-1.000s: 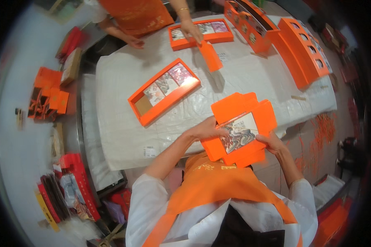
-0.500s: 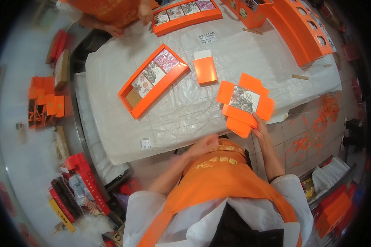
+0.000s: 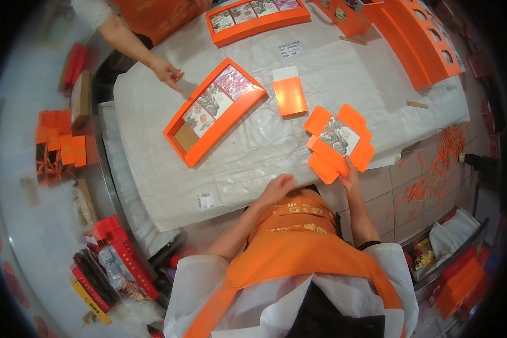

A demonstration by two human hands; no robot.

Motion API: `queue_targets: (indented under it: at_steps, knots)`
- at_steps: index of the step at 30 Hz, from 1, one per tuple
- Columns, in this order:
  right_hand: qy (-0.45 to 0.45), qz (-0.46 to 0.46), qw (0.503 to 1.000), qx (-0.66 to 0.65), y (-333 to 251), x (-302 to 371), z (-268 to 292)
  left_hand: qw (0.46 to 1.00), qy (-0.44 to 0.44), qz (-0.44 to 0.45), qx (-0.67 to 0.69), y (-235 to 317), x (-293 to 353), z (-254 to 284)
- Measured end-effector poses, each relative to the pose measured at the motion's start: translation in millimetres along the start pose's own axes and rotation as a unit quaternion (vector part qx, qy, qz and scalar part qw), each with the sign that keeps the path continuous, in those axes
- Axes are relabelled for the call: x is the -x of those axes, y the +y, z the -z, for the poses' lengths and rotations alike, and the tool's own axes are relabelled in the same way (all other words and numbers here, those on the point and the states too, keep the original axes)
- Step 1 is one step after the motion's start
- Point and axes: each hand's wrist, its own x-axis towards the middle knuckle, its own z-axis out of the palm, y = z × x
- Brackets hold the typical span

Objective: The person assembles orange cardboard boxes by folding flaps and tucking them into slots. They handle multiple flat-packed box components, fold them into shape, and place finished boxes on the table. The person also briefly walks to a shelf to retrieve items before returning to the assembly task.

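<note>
My right hand [image 3: 350, 174] grips the near flap of an unfolded orange carton [image 3: 319, 151], its flaps spread around a printed landscape panel [image 3: 339, 137]. The carton is over the table's near right edge. My left hand [image 3: 278, 188] holds nothing, fingers loosely stretched out near the front table edge, by my apron. Farther off, a small orange box [image 3: 290, 97] with a white flap raised lies on the table. Left of it is a long orange tray [image 3: 226, 125] with three printed panels and one brown bare compartment.
A co-worker's hand [image 3: 168, 73] reaches over the table's far left, near the tray. Another filled orange tray [image 3: 260, 27] and large orange boxes [image 3: 408, 50] stand at the back. Orange shreds [image 3: 428, 174] litter the floor on the right. Plastic sheeting [image 3: 146, 163] covers the table.
The co-worker's arm has stretched out over the table toward the orange tray. My left hand has shifted slightly. My right hand still holds the carton in nearly the same place.
</note>
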Motion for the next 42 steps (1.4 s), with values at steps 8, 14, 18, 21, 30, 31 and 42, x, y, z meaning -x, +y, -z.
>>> queue_targets:
  at_steps: [8,14,18,21,30,31,42]
  knots:
    - [0.085,-0.076,0.984,0.133,6,19,-3,0.983,0.171,-0.041,-0.052,39,-99,62]
    - [0.099,0.037,0.935,0.338,34,82,-41,0.973,0.217,-0.03,-0.066,41,-161,74]
    - [-0.05,0.213,0.854,0.471,18,7,-144,0.967,0.237,-0.062,-0.066,50,-206,75]
    - [-0.062,0.251,0.75,0.609,12,-72,-219,0.971,0.222,-0.064,-0.06,63,-231,76]
    - [-0.171,0.125,0.937,0.279,9,-70,-268,0.932,0.16,-0.212,0.248,121,-162,67]
    - [-0.192,0.103,0.936,0.275,8,-54,-274,0.945,0.187,-0.224,0.149,123,-143,78]
    - [-0.41,-0.223,0.856,0.224,117,45,-358,0.701,0.405,-0.416,-0.414,56,11,270]
